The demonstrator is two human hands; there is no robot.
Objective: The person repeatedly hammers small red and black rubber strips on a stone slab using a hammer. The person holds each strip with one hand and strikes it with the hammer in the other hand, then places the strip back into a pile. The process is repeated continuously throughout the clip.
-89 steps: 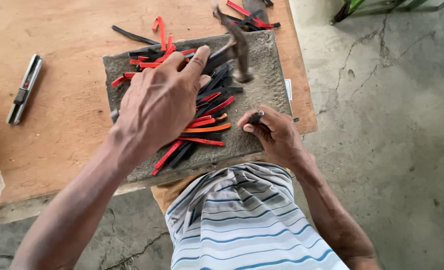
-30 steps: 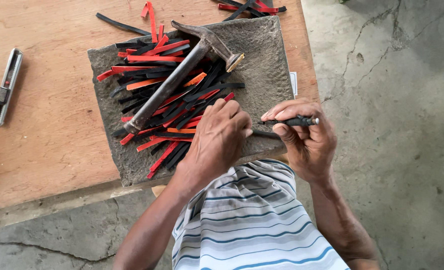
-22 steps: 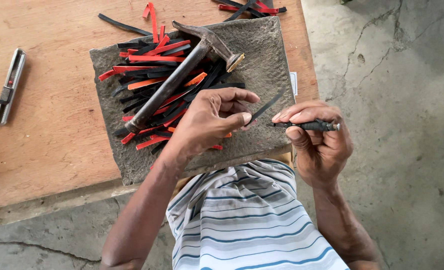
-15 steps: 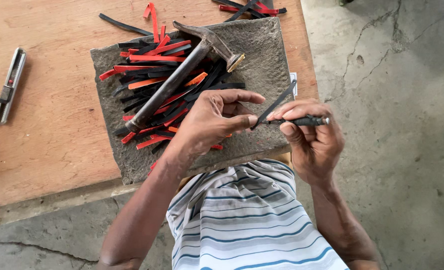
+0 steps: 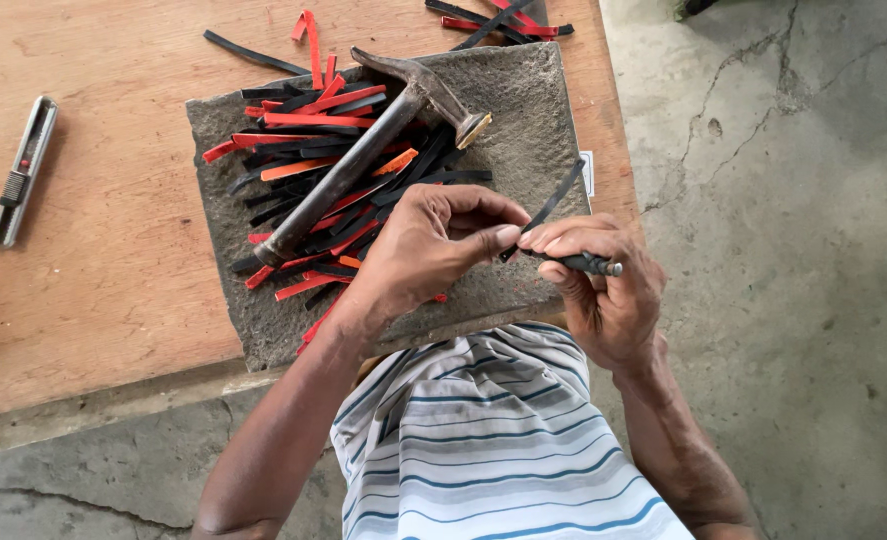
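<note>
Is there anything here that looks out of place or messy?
Somewhat. The hammer lies across the pile of red and black strips on the stone slab. A few strips have strayed onto the wooden table beyond the slab.

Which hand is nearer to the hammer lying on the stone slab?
Left. The left hand sits just below the hammer, over the strips on the slab; the right hand is farther right, past the slab's edge.

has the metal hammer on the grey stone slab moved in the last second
No. The metal hammer lies across the strips on the grey stone slab as before.
</note>
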